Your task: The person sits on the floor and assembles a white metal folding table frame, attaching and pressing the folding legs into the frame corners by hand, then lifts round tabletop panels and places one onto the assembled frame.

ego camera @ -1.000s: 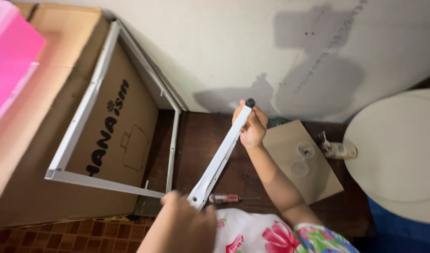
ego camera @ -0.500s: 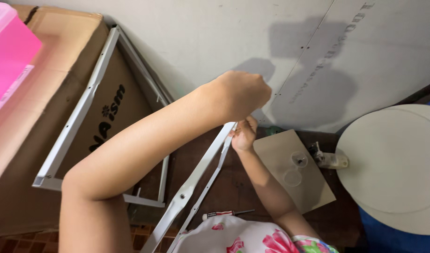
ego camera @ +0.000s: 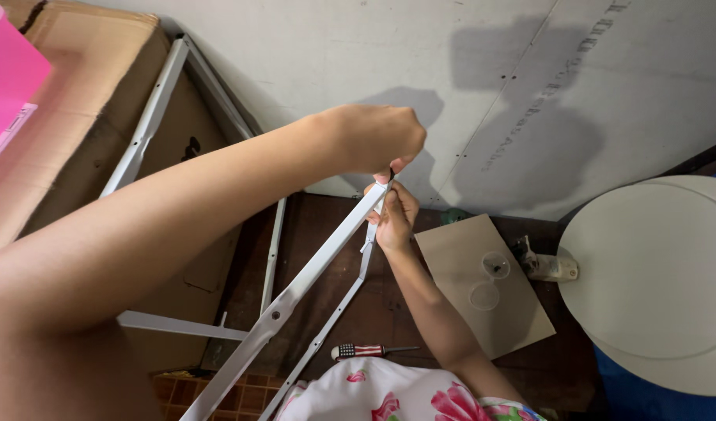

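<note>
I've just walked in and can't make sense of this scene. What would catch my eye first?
Two bare hands meet mid-picture at the top end of a long white metal bar: the left hand pinches from above, the right hand grips just below. A white metal frame leans on cardboard at left, a round white tabletop lies at right, and a screwdriver rests on the dark floor below.

Dark wooden floor carries a flat cardboard piece at 3 o'clock, with two clear round lids on it. Screwdriver lies at 6 o'clock; white metal frame stands at 9 o'clock.
</note>
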